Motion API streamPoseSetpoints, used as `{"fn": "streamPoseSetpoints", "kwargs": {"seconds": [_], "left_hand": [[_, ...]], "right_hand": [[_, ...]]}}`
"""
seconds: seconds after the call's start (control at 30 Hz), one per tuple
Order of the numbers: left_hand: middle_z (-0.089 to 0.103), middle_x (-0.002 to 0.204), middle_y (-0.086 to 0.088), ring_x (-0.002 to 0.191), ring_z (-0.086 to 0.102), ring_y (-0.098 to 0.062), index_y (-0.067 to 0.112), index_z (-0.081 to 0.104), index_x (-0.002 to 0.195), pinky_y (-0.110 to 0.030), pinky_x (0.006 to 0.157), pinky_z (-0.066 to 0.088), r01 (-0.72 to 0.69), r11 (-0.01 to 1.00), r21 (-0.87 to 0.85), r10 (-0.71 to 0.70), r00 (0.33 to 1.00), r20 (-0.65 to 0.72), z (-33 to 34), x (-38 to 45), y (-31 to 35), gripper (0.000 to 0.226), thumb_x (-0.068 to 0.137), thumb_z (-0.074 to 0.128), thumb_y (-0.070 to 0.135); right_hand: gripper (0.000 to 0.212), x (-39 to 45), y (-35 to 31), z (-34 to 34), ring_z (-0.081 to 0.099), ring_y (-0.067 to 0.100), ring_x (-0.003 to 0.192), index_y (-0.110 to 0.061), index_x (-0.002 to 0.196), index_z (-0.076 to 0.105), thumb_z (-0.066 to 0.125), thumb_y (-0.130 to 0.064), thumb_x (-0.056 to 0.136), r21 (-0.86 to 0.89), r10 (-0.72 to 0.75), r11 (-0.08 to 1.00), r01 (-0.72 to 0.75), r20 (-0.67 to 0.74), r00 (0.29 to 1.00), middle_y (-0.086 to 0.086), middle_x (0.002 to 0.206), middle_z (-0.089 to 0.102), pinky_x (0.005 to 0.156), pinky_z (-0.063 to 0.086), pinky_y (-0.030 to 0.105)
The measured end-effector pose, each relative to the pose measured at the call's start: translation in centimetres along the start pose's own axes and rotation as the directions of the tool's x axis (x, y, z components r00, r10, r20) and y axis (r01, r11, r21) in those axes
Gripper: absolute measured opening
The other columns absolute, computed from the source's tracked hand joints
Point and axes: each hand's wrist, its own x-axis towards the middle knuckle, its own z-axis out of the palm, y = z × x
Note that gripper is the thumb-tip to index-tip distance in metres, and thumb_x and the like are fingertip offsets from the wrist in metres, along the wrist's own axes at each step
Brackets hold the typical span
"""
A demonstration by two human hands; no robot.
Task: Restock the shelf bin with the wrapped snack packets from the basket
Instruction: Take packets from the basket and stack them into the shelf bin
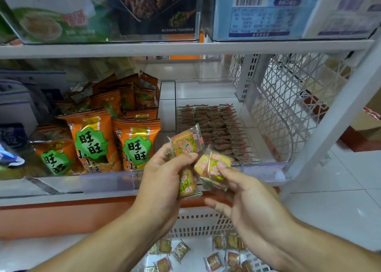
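Observation:
My left hand (pixel 162 177) grips a small stack of clear-wrapped yellow snack packets (pixel 186 144), one sticking up above the thumb and another below it. My right hand (pixel 243 191) pinches one more wrapped packet (pixel 212 166) between thumb and fingers, touching the left-hand stack. Both hands hover just in front of the clear shelf bin (pixel 266 170), which holds neat rows of the same packets (pixel 220 131). Below, the white basket (pixel 198 222) on the floor contains several loose packets (pixel 181 250).
Left of the bin stands another clear bin of orange snack bags (pixel 92 144). A white lattice side panel (pixel 288 98) closes the shelf on the right, with a white upright post (pixel 338 115). The upper shelf (pixel 185 47) carries boxed goods overhead.

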Motion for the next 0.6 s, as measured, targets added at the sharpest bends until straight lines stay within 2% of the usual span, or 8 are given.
{"fn": "streamPoseSetpoints", "kwargs": {"seconds": [0.07, 0.13, 0.23, 0.33, 0.37, 0.5, 0.53, 0.6], "left_hand": [[0.077, 0.096, -0.018, 0.086, 0.075, -0.025, 0.01, 0.073, 0.101, -0.039, 0.07, 0.064, -0.015, 1.0, 0.018, 0.015, 0.999, -0.047, -0.1, 0.0, -0.1, 0.019, 0.089, 0.065, -0.003], [0.076, 0.097, -0.017, 0.086, 0.076, -0.022, 0.01, 0.073, 0.099, -0.038, 0.065, 0.064, 0.014, 1.0, 0.019, -0.013, 0.999, -0.047, -0.4, -0.1, -0.1, 0.018, 0.091, 0.064, -0.004], [0.078, 0.102, -0.012, 0.087, 0.077, -0.018, 0.018, 0.076, 0.1, -0.034, 0.06, 0.061, 0.044, 0.995, 0.087, -0.046, 0.998, 0.03, -0.4, -0.5, -0.5, 0.023, 0.091, 0.064, 0.001], [0.078, 0.104, -0.004, 0.089, 0.077, -0.016, 0.029, 0.077, 0.103, -0.036, 0.06, 0.062, 0.025, 0.984, 0.179, -0.042, 0.995, 0.089, -0.2, -1.0, -0.8, 0.026, 0.091, 0.068, 0.007], [0.078, 0.103, -0.003, 0.087, 0.077, -0.015, 0.032, 0.077, 0.104, -0.036, 0.06, 0.062, 0.02, 0.978, 0.209, -0.041, 0.994, 0.096, -0.2, -1.1, -0.9, 0.028, 0.09, 0.07, 0.009], [0.076, 0.094, -0.007, 0.054, 0.066, -0.008, 0.035, 0.075, 0.107, -0.032, 0.053, 0.059, 0.016, 0.964, 0.264, -0.066, 0.981, 0.183, -0.2, -1.4, -0.8, 0.029, 0.09, 0.073, 0.011], [0.076, 0.093, -0.008, 0.055, 0.066, -0.008, 0.035, 0.075, 0.108, -0.03, 0.05, 0.057, 0.019, 0.965, 0.261, -0.076, 0.975, 0.208, -0.1, -1.4, -0.6, 0.026, 0.09, 0.074, 0.016], [0.077, 0.096, -0.005, 0.07, 0.072, -0.011, 0.037, 0.074, 0.11, -0.028, 0.049, 0.055, 0.036, 0.963, 0.268, -0.106, 0.963, 0.249, 0.0, -1.3, -0.3, 0.023, 0.087, 0.074, 0.037]], "right_hand": [[0.025, 0.1, -0.8, -0.1, 0.067, 0.026, 0.109, -0.011, 0.116, 0.071, 0.055, -0.019, 0.098, -0.011, -0.123, 0.992, 0.123, -0.009, 0.992, 0.009, 0.112, 0.076, 0.082, 0.053, 0.039], [0.029, 0.0, -1.6, 0.0, 0.065, 0.027, 0.105, -0.008, 0.118, 0.07, 0.052, -0.018, 0.098, 0.014, -0.186, 0.983, 0.186, 0.049, 0.981, 0.014, 0.114, 0.074, 0.094, 0.05, 0.045], [0.033, -0.2, -1.7, 0.4, 0.064, 0.025, 0.107, -0.008, 0.121, 0.07, 0.051, -0.019, 0.097, 0.009, -0.184, 0.983, 0.184, 0.149, 0.972, 0.013, 0.118, 0.073, 0.1, 0.046, 0.044], [0.032, 0.0, -1.0, 0.3, 0.062, 0.028, 0.12, -0.013, 0.121, 0.071, 0.05, -0.018, 0.098, -0.038, -0.173, 0.983, 0.178, 0.099, 0.98, 0.007, 0.119, 0.074, 0.112, 0.039, 0.047], [0.031, 0.1, -0.9, 0.3, 0.062, 0.029, 0.12, -0.013, 0.121, 0.071, 0.049, -0.017, 0.099, -0.041, -0.172, 0.984, 0.175, 0.085, 0.981, 0.006, 0.118, 0.074, 0.114, 0.04, 0.048], [0.035, 0.5, -1.3, 0.1, 0.063, 0.026, 0.1, -0.007, 0.122, 0.069, 0.045, -0.02, 0.101, 0.055, -0.09, 0.995, 0.084, 0.116, 0.989, 0.014, 0.113, 0.074, 0.104, 0.046, 0.045], [0.036, 0.7, -1.6, -0.1, 0.061, 0.026, 0.099, -0.006, 0.123, 0.068, 0.044, -0.021, 0.101, 0.055, -0.082, 0.996, 0.076, 0.131, 0.988, 0.016, 0.115, 0.073, 0.102, 0.046, 0.046], [0.038, 1.0, -2.0, -0.6, 0.06, 0.027, 0.1, -0.005, 0.125, 0.067, 0.042, -0.023, 0.102, 0.045, -0.091, 0.995, 0.085, 0.146, 0.985, 0.018, 0.119, 0.071, 0.094, 0.045, 0.045]]}}
